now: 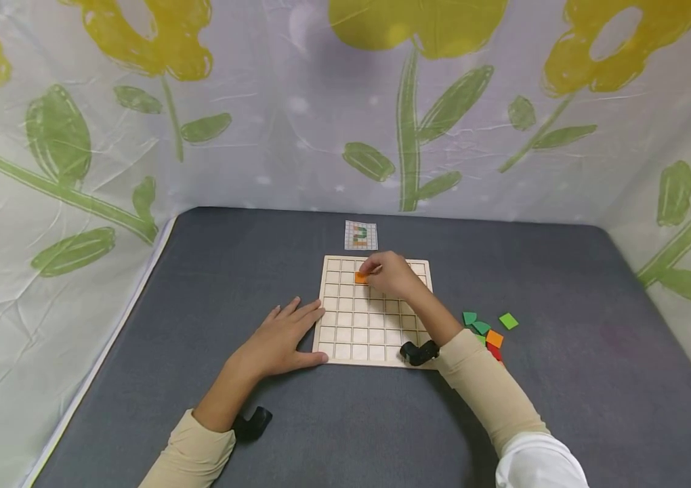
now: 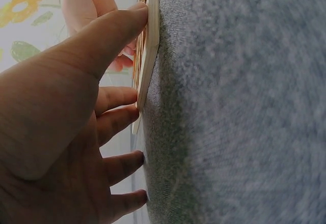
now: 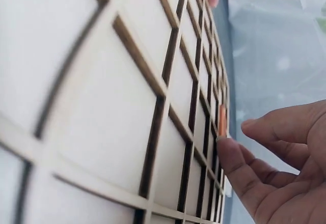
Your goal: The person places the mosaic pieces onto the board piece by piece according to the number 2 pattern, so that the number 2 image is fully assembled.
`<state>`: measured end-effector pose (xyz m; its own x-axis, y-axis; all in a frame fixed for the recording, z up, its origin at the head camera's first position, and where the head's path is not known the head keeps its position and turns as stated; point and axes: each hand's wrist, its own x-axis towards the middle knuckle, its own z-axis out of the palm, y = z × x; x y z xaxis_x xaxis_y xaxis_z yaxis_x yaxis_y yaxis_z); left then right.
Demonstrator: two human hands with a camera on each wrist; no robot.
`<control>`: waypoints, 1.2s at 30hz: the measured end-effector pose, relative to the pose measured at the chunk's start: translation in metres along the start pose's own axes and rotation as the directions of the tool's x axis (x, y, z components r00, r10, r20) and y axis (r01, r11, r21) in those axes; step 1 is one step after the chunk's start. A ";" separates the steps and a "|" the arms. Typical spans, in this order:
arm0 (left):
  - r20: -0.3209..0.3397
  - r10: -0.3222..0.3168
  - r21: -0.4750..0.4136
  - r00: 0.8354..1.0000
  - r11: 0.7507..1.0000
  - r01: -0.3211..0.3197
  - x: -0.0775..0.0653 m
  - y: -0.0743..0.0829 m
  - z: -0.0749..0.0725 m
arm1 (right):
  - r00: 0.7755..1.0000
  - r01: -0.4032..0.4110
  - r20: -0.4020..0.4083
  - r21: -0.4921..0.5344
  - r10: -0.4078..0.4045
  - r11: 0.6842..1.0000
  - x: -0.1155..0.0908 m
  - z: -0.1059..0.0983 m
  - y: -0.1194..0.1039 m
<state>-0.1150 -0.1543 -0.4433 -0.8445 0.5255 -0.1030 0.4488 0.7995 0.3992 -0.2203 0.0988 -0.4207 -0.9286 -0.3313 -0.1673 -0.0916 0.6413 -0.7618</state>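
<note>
The left hand (image 1: 275,346) rests spread against the board (image 1: 343,335), while the right hand (image 1: 391,274), fingers parted, should press the orange tile (image 1: 360,278) gently level.

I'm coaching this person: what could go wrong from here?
The orange tile on the grid board might get nudged askew: a fingertip of the right hand touches it. The board might shift if the left hand leaves its edge. The right sleeve, beside the loose tiles in the head view, could scatter them.
</note>
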 end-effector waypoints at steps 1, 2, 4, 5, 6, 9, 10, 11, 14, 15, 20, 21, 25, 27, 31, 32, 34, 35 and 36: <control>0.001 -0.001 0.001 1.000 1.000 0.001 0.000 0.000 0.000 | 1.000 0.010 0.001 -0.001 -0.010 1.000 -0.002 0.000 0.000; -0.001 -0.002 0.001 1.000 1.000 0.002 0.000 0.000 0.001 | 1.000 0.022 0.008 -0.003 -0.022 1.000 -0.005 0.000 0.000; -0.003 -0.004 0.000 1.000 1.000 0.004 0.001 0.000 0.001 | 0.999 0.038 0.016 -0.015 -0.038 0.999 -0.011 0.000 0.000; -0.004 -0.005 0.001 1.000 1.000 0.005 0.001 0.000 0.001 | 0.998 0.052 0.023 -0.022 -0.052 0.998 -0.015 -0.002 0.000; -0.004 -0.003 0.000 1.000 1.000 0.003 0.001 0.001 0.002 | 0.997 0.071 0.027 -0.030 -0.071 0.997 -0.020 -0.003 0.001; -0.003 0.008 0.003 1.000 1.000 -0.008 0.002 0.001 0.003 | 0.994 0.107 0.023 -0.057 -0.105 0.993 -0.037 -0.012 0.006; -0.003 0.013 0.001 1.000 1.000 -0.013 0.002 0.002 0.003 | 0.993 0.115 0.021 -0.068 -0.113 0.991 -0.043 -0.017 0.009; -0.001 0.014 -0.001 1.000 1.000 -0.014 0.002 0.002 0.003 | 0.992 0.122 0.018 -0.082 -0.121 0.989 -0.049 -0.023 0.013; -0.003 0.015 -0.013 1.000 1.000 -0.015 0.001 0.002 0.003 | 0.993 0.114 0.035 -0.148 -0.110 0.982 -0.067 -0.048 0.024; -0.002 0.012 -0.013 1.000 1.000 -0.012 0.001 0.002 0.003 | 0.994 0.104 0.058 -0.178 -0.095 0.979 -0.073 -0.058 0.028; 0.000 0.004 -0.004 1.000 1.000 -0.004 0.001 -0.002 0.004 | 0.976 0.056 0.215 -0.317 0.015 0.947 -0.101 -0.106 0.051; 0.001 0.004 -0.005 1.000 1.000 -0.004 0.001 -0.002 0.004 | 0.972 0.038 0.229 -0.334 0.042 0.942 -0.106 -0.112 0.055; -0.005 0.011 -0.017 1.000 1.000 -0.012 0.000 -0.003 0.004 | 0.959 -0.077 0.230 -0.352 0.165 0.933 -0.120 -0.121 0.072; -0.010 0.015 -0.020 1.000 1.000 -0.015 -0.001 -0.003 0.004 | 0.949 -0.130 0.227 -0.349 0.219 0.928 -0.123 -0.119 0.077; -0.013 0.010 -0.023 1.000 1.000 -0.010 -0.002 -0.003 0.002 | 0.941 -0.160 0.225 -0.362 0.253 0.918 -0.124 -0.113 0.077; -0.012 0.009 -0.022 1.000 1.000 -0.010 -0.002 -0.003 0.002 | 0.941 -0.164 0.217 -0.377 0.259 0.912 -0.124 -0.111 0.076; -0.008 0.009 -0.024 1.000 1.000 -0.010 -0.001 -0.003 0.002 | 0.941 -0.172 0.203 -0.402 0.271 0.899 -0.124 -0.108 0.074; -0.007 0.011 -0.021 1.000 1.000 -0.011 -0.001 -0.003 0.002 | 0.940 -0.176 0.197 -0.415 0.277 0.893 -0.123 -0.107 0.073; -0.006 0.012 -0.021 1.000 1.000 -0.012 -0.001 -0.003 0.002 | 0.940 -0.180 0.193 -0.421 0.282 0.889 -0.123 -0.105 0.073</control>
<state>-0.1147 -0.1564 -0.4460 -0.8408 0.5333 -0.0931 0.4526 0.7869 0.4195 -0.1508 0.2594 -0.3899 -0.8290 -0.2644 -0.4927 -0.0659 0.9212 -0.3835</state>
